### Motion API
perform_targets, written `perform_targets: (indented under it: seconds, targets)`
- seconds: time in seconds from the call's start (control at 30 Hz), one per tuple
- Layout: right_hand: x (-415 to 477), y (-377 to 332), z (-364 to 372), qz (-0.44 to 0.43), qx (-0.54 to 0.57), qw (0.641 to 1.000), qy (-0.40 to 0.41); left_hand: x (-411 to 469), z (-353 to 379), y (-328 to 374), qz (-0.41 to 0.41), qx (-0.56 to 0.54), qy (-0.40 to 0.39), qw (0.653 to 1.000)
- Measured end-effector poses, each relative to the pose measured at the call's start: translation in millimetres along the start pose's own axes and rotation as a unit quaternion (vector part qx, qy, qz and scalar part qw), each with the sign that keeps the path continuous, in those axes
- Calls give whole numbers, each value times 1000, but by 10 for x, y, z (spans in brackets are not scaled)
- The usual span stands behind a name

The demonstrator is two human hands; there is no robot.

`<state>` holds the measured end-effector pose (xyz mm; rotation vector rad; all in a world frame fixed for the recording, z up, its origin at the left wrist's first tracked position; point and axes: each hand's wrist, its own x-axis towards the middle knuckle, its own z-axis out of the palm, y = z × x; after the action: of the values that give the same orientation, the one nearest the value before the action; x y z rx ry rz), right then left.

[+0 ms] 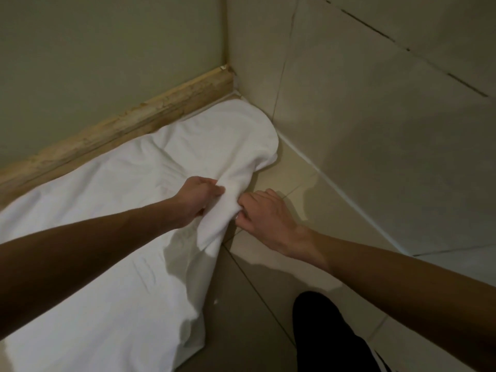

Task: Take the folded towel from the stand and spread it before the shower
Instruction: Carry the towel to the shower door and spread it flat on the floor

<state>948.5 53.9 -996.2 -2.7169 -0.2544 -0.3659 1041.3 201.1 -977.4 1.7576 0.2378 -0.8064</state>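
Spreading step in hand. Towel (112,210) is mostly flat on the floor (255,304) along the wooden sill (107,130); its far right end is bunched. My left hand (197,198) and right hand (264,216) both pinch that fold. Next move as I judge it: pull it right, flatten into the corner.

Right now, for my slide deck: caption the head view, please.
Left hand and right hand grip a bunched fold of the white towel beside a wooden sill.
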Motion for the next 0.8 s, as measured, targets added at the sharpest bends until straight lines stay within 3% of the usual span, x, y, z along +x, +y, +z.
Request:
perform_targets:
  seconds: [0.27,0.37,0.5,0.6,0.7,0.8]
  targets:
    - [-63,357,-405,-6,-65,998,23,4,365,-38,95,110,15,989]
    - [-132,458,-588,-26,-86,996,21,-7,526,-64,163,227,15,960]
    - [-251,513,-780,-78,-115,989,58,-68,704,-74,285,410,-14,866]
    - [-412,501,-763,-113,-136,982,67,-87,831,-119,296,536,-68,788]
    - [-597,525,-669,-114,-150,982,16,-76,882,-229,278,644,-122,702]
    - [-749,581,-593,-105,-140,981,-84,-70,877,-302,247,703,-144,651]
